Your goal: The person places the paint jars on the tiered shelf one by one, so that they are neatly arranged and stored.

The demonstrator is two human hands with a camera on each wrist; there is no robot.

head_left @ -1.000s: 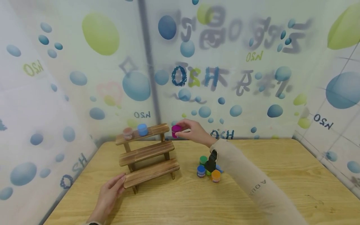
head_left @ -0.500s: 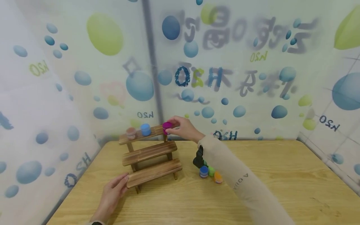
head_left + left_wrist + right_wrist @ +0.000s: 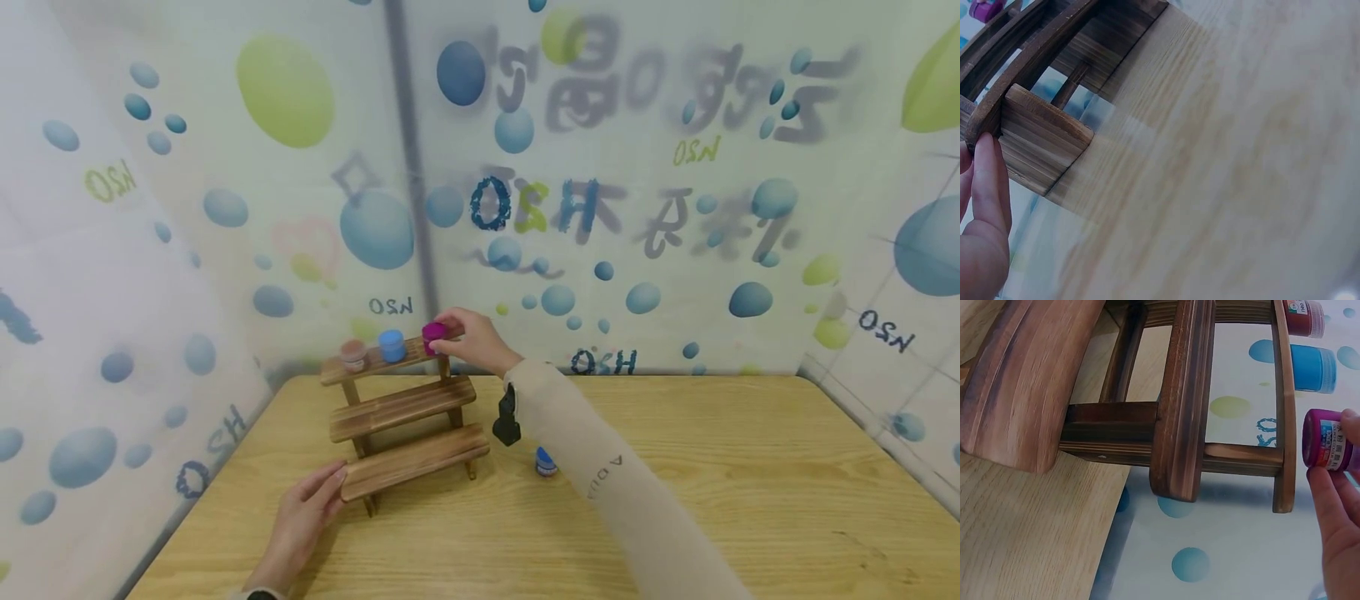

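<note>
A three-step wooden stand (image 3: 403, 408) stands on the table's left half. My left hand (image 3: 303, 508) grips the left end of its lowest step, fingertips against the wood in the left wrist view. My right hand (image 3: 480, 342) pinches a small magenta paint jar (image 3: 432, 337) at the right end of the top step. In the right wrist view, a narrow gap shows between the jar's base (image 3: 1309, 439) and that step. A light blue paint jar (image 3: 392, 346) and a reddish-brown paint jar (image 3: 353, 356) stand farther left on the same step. The two lower steps carry no jars.
A dark blue paint jar (image 3: 546, 462) on the wooden table (image 3: 720, 467) shows partly behind the right sleeve (image 3: 600, 458). A black device (image 3: 507, 417) hangs at the right wrist. Behind the table rises a patterned sheet (image 3: 645, 250) with bubbles and lettering.
My right hand has carried the magenta jar leftward, from beside the stand to the top step's right end. The sleeve now covers most jars on the table. My left hand keeps its grip.
</note>
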